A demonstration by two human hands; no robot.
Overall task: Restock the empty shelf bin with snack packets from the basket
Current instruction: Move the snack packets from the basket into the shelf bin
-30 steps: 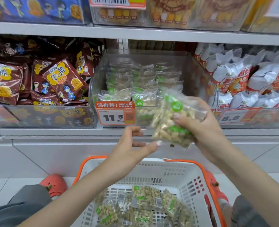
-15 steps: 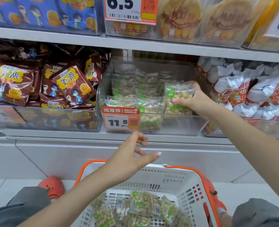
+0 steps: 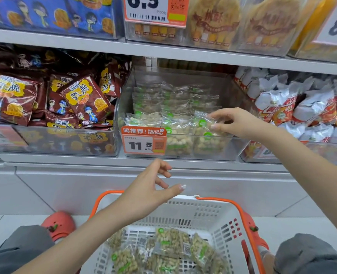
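Several nut packets (image 3: 169, 252) remain in the basket (image 3: 219, 218). Above it the left hand (image 3: 150, 192) hovers, fingers loosely spread, empty. Farther in, the right hand (image 3: 240, 123) has carried its packet (image 3: 203, 126) into the clear bin (image 3: 213, 151), fingers still pinching it; release comes next.

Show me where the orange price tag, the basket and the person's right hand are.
Orange price tag (image 3: 144, 141), head view: on its white price panel.
Basket (image 3: 219, 214), head view: on the bare white back wall.
Right hand (image 3: 240, 123), head view: on the back of the hand.
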